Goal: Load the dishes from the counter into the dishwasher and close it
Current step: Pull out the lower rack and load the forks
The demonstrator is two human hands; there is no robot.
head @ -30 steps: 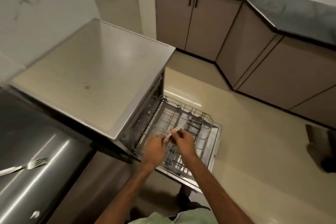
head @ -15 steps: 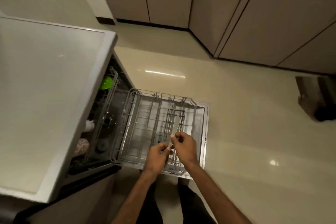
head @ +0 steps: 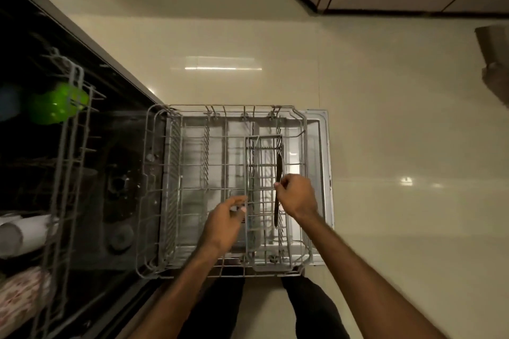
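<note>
Since the earlier frame the left grip (head: 224, 224) has been taken off the utensil (head: 279, 166), which was held by both, and is now kept released, its fingers loosely spread just above the left wall of the cutlery basket (head: 249, 173). The utensil is left to the right grip (head: 298, 197) alone and is pinched at about mid-length between thumb and fingertips. What kind of utensil it is cannot be told. The basket is seated in the right half of the lower rack (head: 143, 201), which is pulled out over the open dishwasher door (head: 322, 146). The utensil is held along the basket's right wall, its long axis laid parallel to that wall and run from the rack's near edge toward its far edge. One end is projected beyond the pinch and the other back toward the person. Whether it is already rested on the wires cannot be told. Since axis and basket are judged to be aligned, only a short lowering by the right grip, the nearer one, seems to be called for.
</note>
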